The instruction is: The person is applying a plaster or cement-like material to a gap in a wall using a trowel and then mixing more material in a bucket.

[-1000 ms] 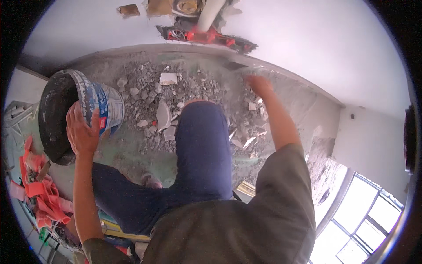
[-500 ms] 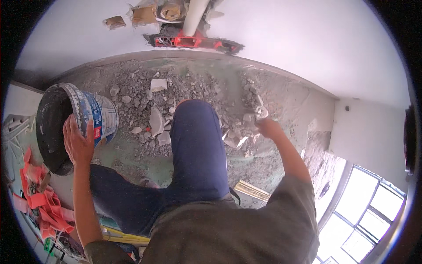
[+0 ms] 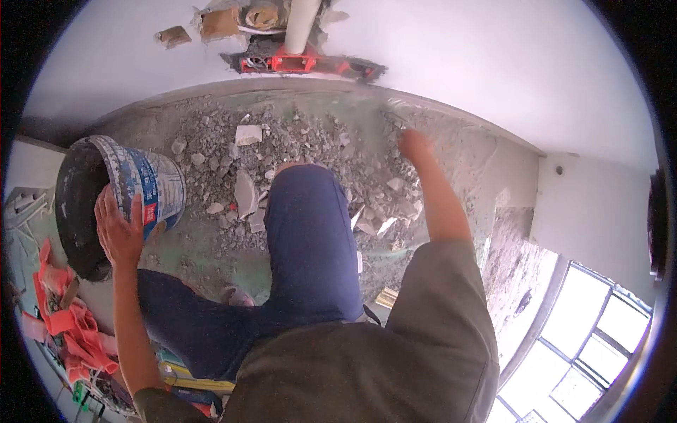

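Note:
My left hand (image 3: pixel 121 229) grips the rim of a bucket (image 3: pixel 159 185) that lies tipped on its side at the left. The thumb lies on its blue and white outer wall, the fingers at the dark opening. My right hand (image 3: pixel 417 146) is stretched forward to the far right part of a heap of grey rubble (image 3: pixel 211 173). Its fingers look curled closed; what they hold, if anything, is hidden and slightly blurred. Pale slabs, among them a white chunk (image 3: pixel 249 135) and a long flat piece (image 3: pixel 245 194), lie in the heap. My knee (image 3: pixel 308 176) rises in front of it.
A white wall (image 3: pixel 451 63) runs behind the rubble, with a pipe (image 3: pixel 302 27) and red boxes (image 3: pixel 293 64) in a cut slot. Crumpled red strips (image 3: pixel 74 324) lie at lower left. Yellow lengths (image 3: pixel 201 385) are beside my leg. A window (image 3: pixel 599 345) stands at right.
My right hand has moved forward and slightly left, away from the pale chunks toward the far part of the heap. My left hand stays on the bucket rim.

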A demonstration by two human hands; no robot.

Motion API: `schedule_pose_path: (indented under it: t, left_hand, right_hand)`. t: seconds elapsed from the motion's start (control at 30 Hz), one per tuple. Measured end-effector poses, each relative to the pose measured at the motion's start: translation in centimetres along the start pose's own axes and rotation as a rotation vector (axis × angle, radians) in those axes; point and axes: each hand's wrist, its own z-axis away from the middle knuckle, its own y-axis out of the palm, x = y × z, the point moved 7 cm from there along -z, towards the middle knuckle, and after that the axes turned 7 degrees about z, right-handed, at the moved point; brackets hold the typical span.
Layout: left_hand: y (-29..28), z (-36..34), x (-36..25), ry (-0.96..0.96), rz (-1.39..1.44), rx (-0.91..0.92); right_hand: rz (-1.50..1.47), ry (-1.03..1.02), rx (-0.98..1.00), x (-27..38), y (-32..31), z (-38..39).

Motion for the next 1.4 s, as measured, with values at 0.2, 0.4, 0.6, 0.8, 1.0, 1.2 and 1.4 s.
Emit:
schedule_pose_path:
  t: [0.2,0.4,0.6,0.8,1.0,1.2,1.4]
  left_hand:
    - [-0.3,0.4,0.7,-0.036,-0.017,-0.003]
    - [-0.3,0.1,-0.1,-0.023,-0.028,0.017]
    - [0.5,0.0,0.5,-0.007,0.015,-0.009]
    - [-0.7,0.7,0.5,-0.029,-0.005,0.003]
    - [0.2,0.1,0.4,-0.018,-0.008,-0.003]
    - [-0.3,0.3,0.2,-0.004,0.009,-0.014]
    - [-0.2,0.3,0.0,-0.052,0.002,0.006]
  right_hand:
    - [0.001,-0.165,0.124,0.0,1.4,11.0]
    - [0.007,-0.138,-0.005,-1.6,-3.0,4.0]
    - [0.004,-0.136,-0.009,0.5,0.2,1.4]
    - [-0.325,-0.267,0.022,-6.4,0.2,6.4]
    - [-0.302,0.060,-0.107,-7.6,-1.2,-1.3]
    - [-0.007,-0.090,0.013,-3.9,2.7,3.7]
    - [-0.191,-0.169,0.148,-4.7,0.6,12.7]
